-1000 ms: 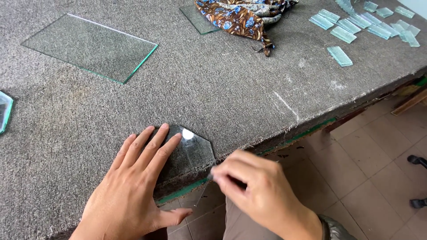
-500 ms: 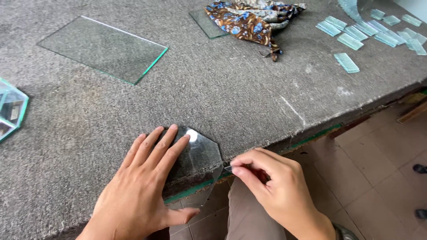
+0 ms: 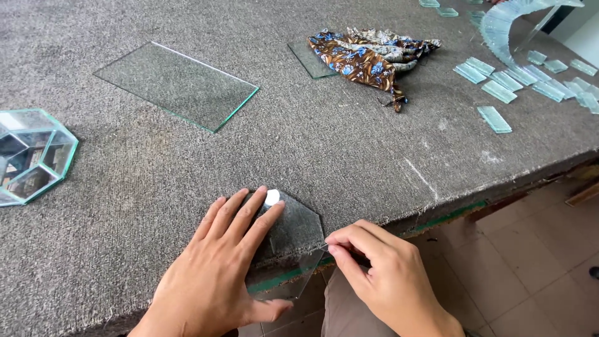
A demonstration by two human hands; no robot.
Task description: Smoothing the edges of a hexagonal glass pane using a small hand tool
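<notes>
Left hand [image 3: 215,274] flat on glass piece [image 3: 298,229], cloth [image 3: 365,57] beyond

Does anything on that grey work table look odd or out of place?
One thing: the small glass piece under the left hand juts past the table edge, unsupported there, while the right hand pinches its corner. A patterned cloth also lies crumpled over another pane.

Grey, nubby carpet [image 3: 156,181] covers the table — a thin green strip [image 3: 446,215] shows along its front edge. The glass sheet [image 3: 178,84] is clear with green-tinted edges, and so is the faceted glass box [image 3: 31,156]. The small glass strips [image 3: 496,118] read pale aqua. The cloth [image 3: 368,59] — brown with blue flowers, possibly some cream. Beige floor tiles [image 3: 530,274].
</notes>
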